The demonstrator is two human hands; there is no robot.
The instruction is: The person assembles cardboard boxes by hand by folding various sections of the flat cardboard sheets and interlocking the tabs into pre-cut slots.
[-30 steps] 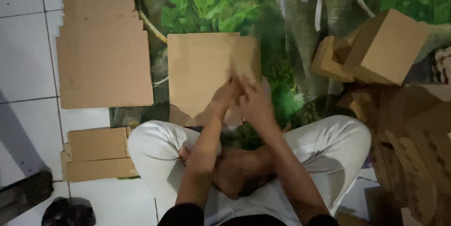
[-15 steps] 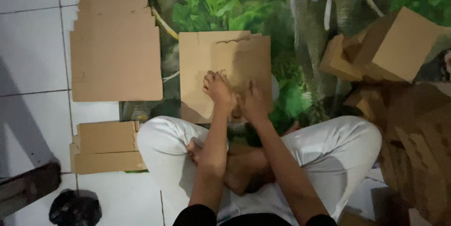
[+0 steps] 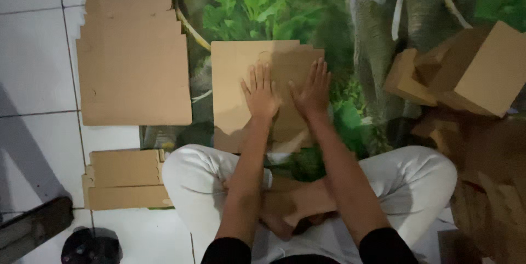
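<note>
- Left hand (image 3: 261, 95) and right hand (image 3: 312, 89): both spread wide, fingers splayed, palms pressed flat on the flat cardboard blank (image 3: 241, 77); neither grips anything.
- The blank lies on the leaf-printed mat (image 3: 246, 6), just ahead of the person's crossed legs (image 3: 416, 182).
- Risk: uneven pressure could let the blank slide on the mat, so a crease would run crooked or a flap would tear; the fold lines are too dim to judge.
- Risk: the stack of flat sheets (image 3: 134, 72) on the left overhangs the mat edge and could be nudged.
- Containers: assembled cardboard boxes (image 3: 487, 72) are piled at right, apparently closed; contents cannot be seen.
- Folded flat cartons (image 3: 125, 179) lie beside the left knee.
</note>
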